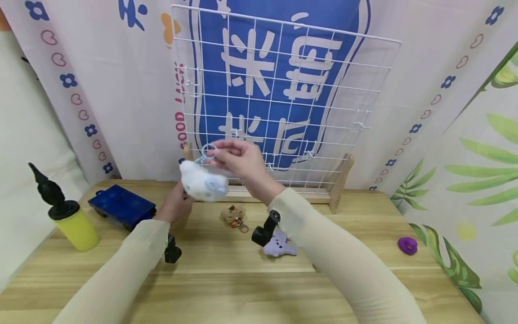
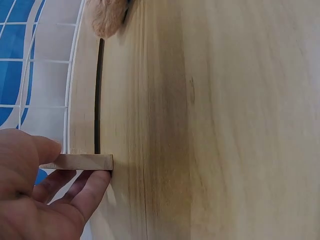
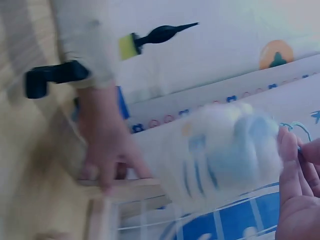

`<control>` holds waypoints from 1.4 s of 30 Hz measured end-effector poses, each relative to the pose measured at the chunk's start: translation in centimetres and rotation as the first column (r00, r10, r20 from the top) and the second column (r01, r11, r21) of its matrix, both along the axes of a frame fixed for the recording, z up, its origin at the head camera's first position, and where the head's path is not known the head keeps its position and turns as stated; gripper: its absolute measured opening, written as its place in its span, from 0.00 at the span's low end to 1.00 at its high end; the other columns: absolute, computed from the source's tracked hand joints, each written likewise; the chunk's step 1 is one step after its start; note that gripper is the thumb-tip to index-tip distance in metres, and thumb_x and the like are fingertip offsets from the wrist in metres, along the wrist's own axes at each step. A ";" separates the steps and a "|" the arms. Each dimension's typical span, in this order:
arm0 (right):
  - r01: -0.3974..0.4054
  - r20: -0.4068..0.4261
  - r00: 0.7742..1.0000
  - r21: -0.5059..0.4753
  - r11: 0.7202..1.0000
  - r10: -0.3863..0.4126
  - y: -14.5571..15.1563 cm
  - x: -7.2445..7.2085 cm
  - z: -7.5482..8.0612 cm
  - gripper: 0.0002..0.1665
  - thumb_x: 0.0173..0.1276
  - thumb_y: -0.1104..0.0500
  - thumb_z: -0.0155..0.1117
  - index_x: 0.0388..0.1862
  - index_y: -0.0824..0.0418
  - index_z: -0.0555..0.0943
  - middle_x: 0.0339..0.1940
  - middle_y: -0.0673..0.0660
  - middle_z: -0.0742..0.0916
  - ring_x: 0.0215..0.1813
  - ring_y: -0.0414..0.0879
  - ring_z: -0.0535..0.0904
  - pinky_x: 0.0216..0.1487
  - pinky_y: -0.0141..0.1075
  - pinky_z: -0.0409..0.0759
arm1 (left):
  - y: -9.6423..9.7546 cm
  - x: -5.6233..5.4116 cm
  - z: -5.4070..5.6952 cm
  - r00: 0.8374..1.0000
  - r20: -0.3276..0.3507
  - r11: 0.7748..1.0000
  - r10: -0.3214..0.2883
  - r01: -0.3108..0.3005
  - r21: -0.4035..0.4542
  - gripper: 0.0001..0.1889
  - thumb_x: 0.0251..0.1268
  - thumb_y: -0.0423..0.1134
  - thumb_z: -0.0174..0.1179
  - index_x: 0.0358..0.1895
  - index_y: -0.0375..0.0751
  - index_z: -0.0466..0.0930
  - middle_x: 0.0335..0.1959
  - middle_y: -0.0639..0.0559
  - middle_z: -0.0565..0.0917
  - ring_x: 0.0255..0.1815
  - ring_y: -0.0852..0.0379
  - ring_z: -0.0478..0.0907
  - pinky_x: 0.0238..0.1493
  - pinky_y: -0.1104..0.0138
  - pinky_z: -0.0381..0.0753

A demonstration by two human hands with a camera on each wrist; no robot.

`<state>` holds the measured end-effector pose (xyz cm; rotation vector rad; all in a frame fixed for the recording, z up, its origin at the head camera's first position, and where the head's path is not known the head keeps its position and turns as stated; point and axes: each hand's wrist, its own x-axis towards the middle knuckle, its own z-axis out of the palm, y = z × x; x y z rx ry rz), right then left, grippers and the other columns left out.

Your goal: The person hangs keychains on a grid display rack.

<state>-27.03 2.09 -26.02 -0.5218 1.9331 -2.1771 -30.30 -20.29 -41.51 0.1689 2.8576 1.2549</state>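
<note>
My right hand (image 1: 244,162) pinches the light-blue ring (image 1: 203,153) of a white-and-blue plush keychain (image 1: 202,182). The plush toy hangs in front of the left end of the white wire grid rack (image 1: 275,84). It is blurred in the right wrist view, where the fingertips (image 3: 288,145) meet at its cord. Lower down, my left hand (image 1: 178,204) grips the wooden foot (image 2: 82,161) at the rack's left end, thumb on one side and fingers on the other. The head view hides part of that hand behind the plush.
A brown plush keychain (image 1: 232,214) and a purple plush (image 1: 277,245) lie on the wooden table (image 1: 226,288). A blue cart-like item (image 1: 121,204) and a yellow hand pump (image 1: 78,229) stand at left. A small purple hat (image 1: 407,245) sits at right. Small hooks (image 1: 309,153) are on the grid.
</note>
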 end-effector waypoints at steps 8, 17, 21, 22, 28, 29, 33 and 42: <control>0.059 -0.053 0.997 -0.033 0.998 -0.061 -1.1 -1.1 4.5 0.16 0.75 0.67 0.65 0.59 0.66 0.83 0.55 0.64 0.91 0.55 0.52 0.91 0.55 0.33 0.88 | 0.0 0.2 -0.7 0.999 -0.033 0.999 0.003 -0.002 0.032 0.42 0.80 0.30 0.47 0.87 0.41 0.31 0.76 0.21 0.64 0.73 0.24 0.69 0.66 0.37 0.78; 0.126 -0.109 0.984 -0.108 0.986 -0.138 -3.2 -2.1 8.2 0.13 0.75 0.66 0.64 0.56 0.66 0.84 0.54 0.64 0.92 0.53 0.52 0.92 0.52 0.32 0.88 | 0.1 -0.1 -0.7 0.995 -0.099 1.000 0.001 0.000 0.016 0.43 0.79 0.29 0.49 0.86 0.37 0.32 0.75 0.19 0.66 0.72 0.23 0.71 0.65 0.37 0.79; 0.150 -0.102 0.982 -0.115 0.982 -0.162 -4.1 -2.6 9.3 0.15 0.74 0.67 0.65 0.58 0.68 0.83 0.55 0.65 0.91 0.53 0.52 0.92 0.50 0.31 0.88 | -0.2 0.1 -0.9 0.994 -0.112 1.000 -0.005 0.005 0.006 0.42 0.78 0.28 0.49 0.85 0.32 0.33 0.72 0.17 0.68 0.70 0.22 0.73 0.63 0.38 0.81; 0.153 -0.103 0.981 -0.109 0.982 -0.164 -4.3 -2.7 9.4 0.16 0.74 0.67 0.64 0.58 0.68 0.83 0.55 0.65 0.91 0.54 0.52 0.92 0.50 0.31 0.88 | -0.3 0.1 -0.9 0.995 -0.104 1.000 -0.002 0.003 0.011 0.42 0.78 0.28 0.49 0.85 0.33 0.33 0.72 0.17 0.68 0.70 0.22 0.72 0.63 0.38 0.81; 0.187 -0.113 0.975 -0.052 0.981 -0.192 -5.3 -3.3 10.0 0.17 0.75 0.66 0.64 0.60 0.68 0.83 0.53 0.63 0.92 0.52 0.50 0.92 0.49 0.28 0.88 | -0.2 0.4 -1.0 0.997 -0.066 1.000 0.031 -0.032 0.000 0.42 0.79 0.28 0.49 0.86 0.34 0.34 0.74 0.18 0.67 0.71 0.24 0.72 0.64 0.38 0.80; 0.197 -0.113 0.973 -0.045 0.979 -0.201 -5.4 -3.5 10.0 0.17 0.75 0.66 0.64 0.60 0.68 0.83 0.53 0.62 0.92 0.52 0.49 0.92 0.49 0.28 0.88 | -0.2 0.4 -1.0 0.997 -0.069 0.999 0.035 -0.036 -0.007 0.42 0.79 0.28 0.49 0.86 0.34 0.35 0.74 0.19 0.67 0.71 0.24 0.72 0.65 0.38 0.80; 0.228 -0.109 0.968 -0.005 0.974 -0.227 -5.6 -4.0 9.8 0.16 0.75 0.66 0.64 0.59 0.68 0.83 0.53 0.62 0.92 0.51 0.48 0.92 0.48 0.27 0.88 | 0.1 0.1 -1.2 0.995 -0.095 0.999 0.043 -0.046 -0.027 0.41 0.79 0.28 0.50 0.86 0.33 0.36 0.73 0.18 0.68 0.70 0.23 0.74 0.62 0.38 0.82; 0.249 -0.150 0.961 0.093 0.964 -0.234 -6.0 -4.5 9.5 0.16 0.76 0.65 0.63 0.60 0.69 0.82 0.56 0.64 0.91 0.52 0.49 0.91 0.50 0.27 0.87 | 0.2 -0.4 -1.2 0.995 -0.086 0.999 0.047 -0.047 -0.002 0.41 0.79 0.28 0.49 0.86 0.35 0.35 0.75 0.19 0.66 0.70 0.24 0.73 0.60 0.39 0.83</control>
